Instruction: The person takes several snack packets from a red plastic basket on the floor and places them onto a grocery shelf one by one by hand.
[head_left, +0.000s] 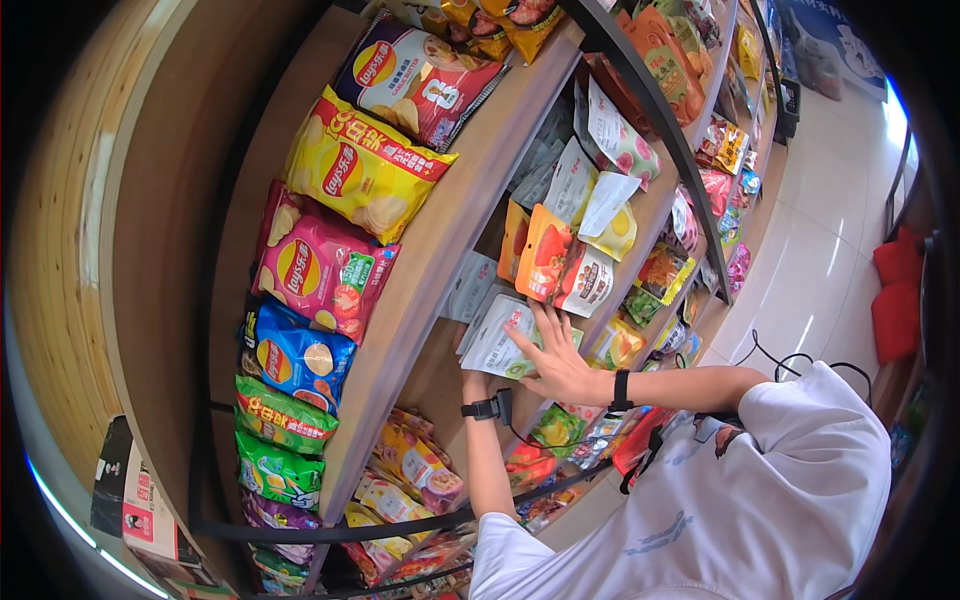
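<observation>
My left hand (474, 381), with a black strap and a small device at its wrist, is mostly hidden behind white dried-fruit pouches (501, 337) with green kiwi pictures. My right hand (556, 361), wearing a black wristband, lies with spread fingers against the front of the foremost pouch. Its fingertips are close to the lower edge of an orange-and-white pouch with strawberry pictures (556, 259). More white pouches (468, 289) stand behind. Yellow-and-white pouches (609, 214) stand beyond the orange ones on the same shelf.
Lay's chip bags (367, 169) line the wooden shelf (442, 195) at the left. A black metal frame post (671, 124) curves past the pouches. More snack bags (424, 465) fill nearby shelves. Tiled floor (817, 232), a black cable (784, 360) and red objects (896, 304) lie at the right.
</observation>
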